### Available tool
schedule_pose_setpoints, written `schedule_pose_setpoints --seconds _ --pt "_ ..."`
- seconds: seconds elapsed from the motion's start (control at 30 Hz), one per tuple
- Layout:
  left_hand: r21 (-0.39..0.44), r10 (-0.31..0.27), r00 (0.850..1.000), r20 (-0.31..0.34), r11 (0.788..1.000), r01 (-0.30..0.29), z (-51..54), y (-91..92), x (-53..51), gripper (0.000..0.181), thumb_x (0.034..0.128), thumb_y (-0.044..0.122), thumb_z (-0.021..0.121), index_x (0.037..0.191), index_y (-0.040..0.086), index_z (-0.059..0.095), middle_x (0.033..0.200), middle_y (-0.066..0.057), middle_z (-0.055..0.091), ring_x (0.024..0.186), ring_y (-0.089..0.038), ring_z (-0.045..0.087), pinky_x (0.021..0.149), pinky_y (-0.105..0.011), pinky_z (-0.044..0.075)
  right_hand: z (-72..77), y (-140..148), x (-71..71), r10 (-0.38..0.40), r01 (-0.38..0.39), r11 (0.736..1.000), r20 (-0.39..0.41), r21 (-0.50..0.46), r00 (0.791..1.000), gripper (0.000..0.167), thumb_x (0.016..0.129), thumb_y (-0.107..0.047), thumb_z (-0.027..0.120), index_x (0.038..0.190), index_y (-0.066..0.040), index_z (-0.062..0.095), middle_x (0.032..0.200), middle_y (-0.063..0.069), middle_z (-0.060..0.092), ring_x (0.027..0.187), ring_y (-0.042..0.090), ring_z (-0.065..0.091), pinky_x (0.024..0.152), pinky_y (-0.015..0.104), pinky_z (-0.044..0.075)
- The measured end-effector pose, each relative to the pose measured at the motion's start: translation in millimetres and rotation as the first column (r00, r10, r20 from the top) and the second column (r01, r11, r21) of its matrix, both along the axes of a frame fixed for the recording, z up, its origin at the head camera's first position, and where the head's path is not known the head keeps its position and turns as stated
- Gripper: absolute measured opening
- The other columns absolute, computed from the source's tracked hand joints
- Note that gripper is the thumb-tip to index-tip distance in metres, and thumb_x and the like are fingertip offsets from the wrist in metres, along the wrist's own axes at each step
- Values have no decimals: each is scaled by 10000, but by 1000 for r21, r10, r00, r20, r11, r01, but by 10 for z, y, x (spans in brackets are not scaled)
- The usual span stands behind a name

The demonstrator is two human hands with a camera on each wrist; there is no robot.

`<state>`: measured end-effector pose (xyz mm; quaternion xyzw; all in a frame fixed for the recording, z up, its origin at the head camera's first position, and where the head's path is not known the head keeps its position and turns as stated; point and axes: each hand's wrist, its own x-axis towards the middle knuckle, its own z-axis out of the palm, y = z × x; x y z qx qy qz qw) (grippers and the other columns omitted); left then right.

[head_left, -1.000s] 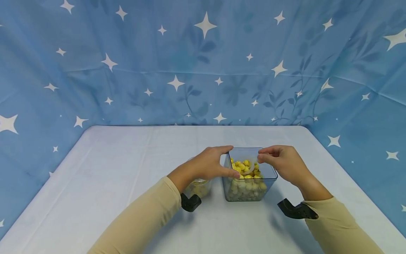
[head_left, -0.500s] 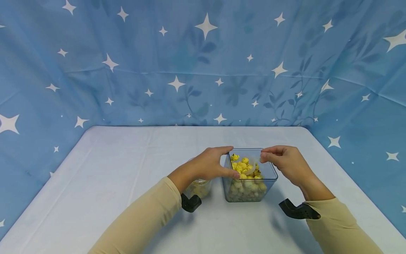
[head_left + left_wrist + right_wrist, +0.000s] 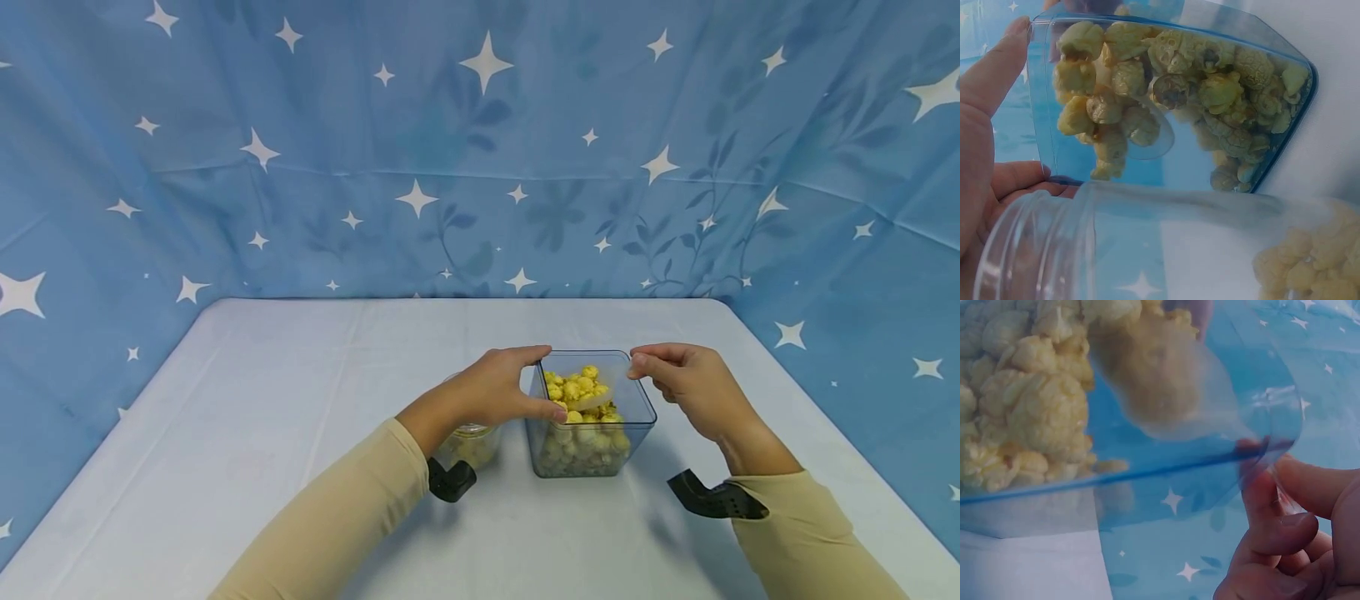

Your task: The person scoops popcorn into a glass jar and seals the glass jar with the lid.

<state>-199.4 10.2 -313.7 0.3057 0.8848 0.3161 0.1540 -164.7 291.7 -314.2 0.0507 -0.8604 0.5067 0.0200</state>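
Note:
A clear rectangular plastic box [image 3: 633, 432] holds yellow popcorn [image 3: 1054, 419] in the middle of the table. My left hand [image 3: 491, 390] grips its left side, thumb on the near rim and fingertips at the far corner. Between thumb and fingers, my right hand [image 3: 690, 383] pinches the handle of a translucent scoop [image 3: 1216, 394] at the box's right rim. Several popcorn pieces are heaped on the scoop's bowl, inside the box above the rest. Beside the box, partly hidden under my left wrist, an uncapped clear jar [image 3: 1129, 244] has some popcorn at its bottom.
A white cloth covers the table [image 3: 300, 358], which ends at a blue curtain [image 3: 337, 150] with white stars. Black camera mounts [image 3: 716, 497] sit on both wrists and hang low over the table. The jar stands close against the box's left side.
My right hand has drawn back to the right, and the scoop has turned from steep to nearly level, now carrying popcorn. The left hand, box and jar have stayed in place.

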Motion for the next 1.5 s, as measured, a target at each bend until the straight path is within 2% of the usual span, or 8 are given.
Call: schedule_pose_setpoints --seconds 0.2,0.3,0.47,0.57,0.8,1.1,1.5 --pt "1 -2 1000 1 1000 2 -3 -2 1 955 832 563 764 1594 220 302 1568 4 390 1445 -192 337 1127 -443 355 -61 62 -7 -3 3 997 -4 -79 1000 479 1045 -240 571 1285 172 524 850 -67 660 645 146 406 566 287 363" --pt "1 -1 1000 1 1000 1 -5 -5 0 957 830 565 764 1594 220 302 1569 4 388 1445 -192 336 1128 -441 353 -78 88 -10 -4 3 994 -13 -113 1000 437 1045 -243 571 1257 139 555 844 -64 650 644 149 401 569 281 362" --pt "1 2 1000 6 1000 -2 -2 -10 -2 949 836 564 760 1595 230 299 1574 7 380 1448 -201 330 1124 -453 358 -99 117 -20 19 -24 968 -23 -251 1000 137 1033 -186 592 1089 -104 686 830 -49 659 623 145 379 556 284 326" --pt "2 2 1000 9 1000 -2 1 -14 -2 946 838 556 762 1596 235 295 1576 7 376 1450 -205 327 1124 -457 358 -110 136 -19 32 -36 949 -16 -314 999 115 1029 -164 596 1022 -206 703 837 -40 671 612 144 362 553 289 308" --pt "7 -3 1000 17 1000 2 2 -15 4 941 841 548 763 1596 239 294 1584 9 362 1450 -201 329 1123 -456 359 -120 188 -24 33 -38 925 -18 -377 999 143 1033 -166 589 1007 -223 718 853 -50 680 594 133 351 548 299 289" --pt "6 -2 1000 12 1000 2 2 -21 -5 946 836 556 764 1594 233 300 1581 9 367 1449 -196 329 1124 -448 357 -130 237 -26 69 -78 877 -37 -474 997 166 1030 -137 589 1005 -189 745 856 -40 688 587 116 345 587 357 204" --pt "19 -3 1000 9 1000 3 -5 -19 -11 943 834 551 769 1592 231 307 1564 -5 398 1444 -197 337 1122 -449 360 -110 294 -6 59 -78 853 -53 -516 997 194 1032 -111 577 1002 -165 761 855 -32 688 610 121 390 547 323 238"
